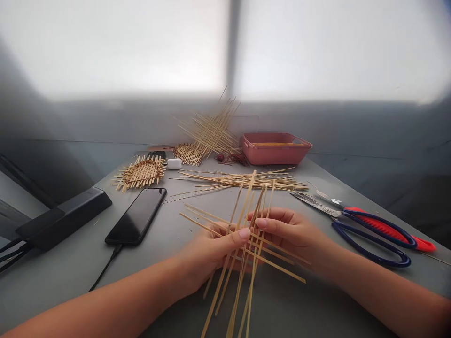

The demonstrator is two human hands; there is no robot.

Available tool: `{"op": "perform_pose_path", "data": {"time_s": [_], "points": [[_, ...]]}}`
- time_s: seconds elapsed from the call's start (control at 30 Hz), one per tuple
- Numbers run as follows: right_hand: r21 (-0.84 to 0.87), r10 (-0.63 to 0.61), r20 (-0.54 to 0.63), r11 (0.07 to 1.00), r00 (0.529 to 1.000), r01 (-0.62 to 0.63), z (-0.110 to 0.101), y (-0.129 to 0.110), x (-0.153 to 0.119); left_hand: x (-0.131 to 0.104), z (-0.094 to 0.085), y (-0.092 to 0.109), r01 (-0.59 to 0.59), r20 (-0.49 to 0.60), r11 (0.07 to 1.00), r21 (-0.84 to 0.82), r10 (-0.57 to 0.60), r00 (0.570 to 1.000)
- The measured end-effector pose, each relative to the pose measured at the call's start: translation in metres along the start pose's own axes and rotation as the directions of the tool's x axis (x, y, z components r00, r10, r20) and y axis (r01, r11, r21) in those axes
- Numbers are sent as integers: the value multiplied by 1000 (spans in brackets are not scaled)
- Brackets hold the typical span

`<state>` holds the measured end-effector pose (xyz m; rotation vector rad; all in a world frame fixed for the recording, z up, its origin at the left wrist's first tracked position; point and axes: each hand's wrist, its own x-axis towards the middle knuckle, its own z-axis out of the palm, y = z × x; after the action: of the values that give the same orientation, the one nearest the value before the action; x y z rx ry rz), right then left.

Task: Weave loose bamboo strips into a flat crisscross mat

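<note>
Between my hands is a loose lattice of thin pale strips [227,270], bamboo-like, crossing over and under one another, held a little above the table. My left hand [218,246] grips it from the left, thumb on top at the crossing and fingers mostly hidden beneath. From the right, my right hand [285,230] pinches the upright strips between thumb and fingers, close to the left thumb. Long strip ends stick out toward me, away from me and to both sides.
Loose strips [243,180] lie across the table [197,192]. Behind stand woven pieces [144,171], a larger woven lattice [213,131] and a pink basket [276,152]. Scissors [369,239] and a red-handled cutter [424,244] are right; a phone [137,218] and black power block [66,218] left.
</note>
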<state>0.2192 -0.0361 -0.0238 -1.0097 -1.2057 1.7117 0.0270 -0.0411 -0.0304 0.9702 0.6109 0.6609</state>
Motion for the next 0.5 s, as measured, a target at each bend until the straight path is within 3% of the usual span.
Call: {"op": "perform_pose_path", "data": {"time_s": [0.27, 0.5], "points": [[-105, -8, 33, 994, 999, 11, -2, 2, -1, 0, 2, 0, 9, -171, 997, 78, 5, 985], [-92, -30, 95, 995, 995, 39, 4, -1, 2, -3, 5, 1, -43, -205, 995, 91, 61, 977]]}}
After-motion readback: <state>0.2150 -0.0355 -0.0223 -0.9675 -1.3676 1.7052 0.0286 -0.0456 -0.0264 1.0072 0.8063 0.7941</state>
